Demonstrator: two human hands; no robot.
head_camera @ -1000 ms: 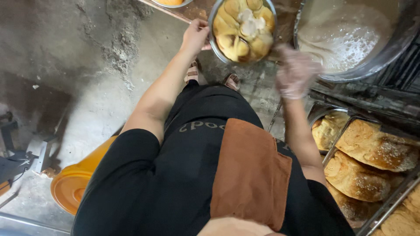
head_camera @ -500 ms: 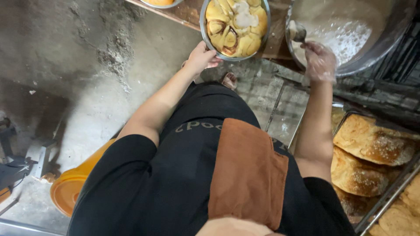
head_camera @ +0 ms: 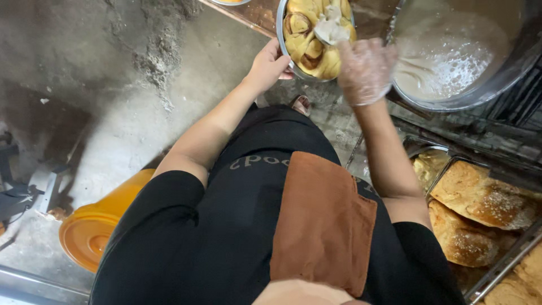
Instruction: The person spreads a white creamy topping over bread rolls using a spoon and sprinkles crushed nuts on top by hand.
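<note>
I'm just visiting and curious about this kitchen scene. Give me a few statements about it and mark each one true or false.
1. The left hand holds the rim of a round metal pan of rolled dough pieces. True.
2. The right hand is bare. False: it wears a thin clear glove.
3. A white creamy dollop sits on top of the dough pieces. True.
4. The big metal bowl beside the pan holds red sauce. False: it holds a pale, frothy white mixture.
5. Golden baked breads lie in trays at the lower right. True.
6. The bucket on the floor is blue. False: it is orange.
</note>
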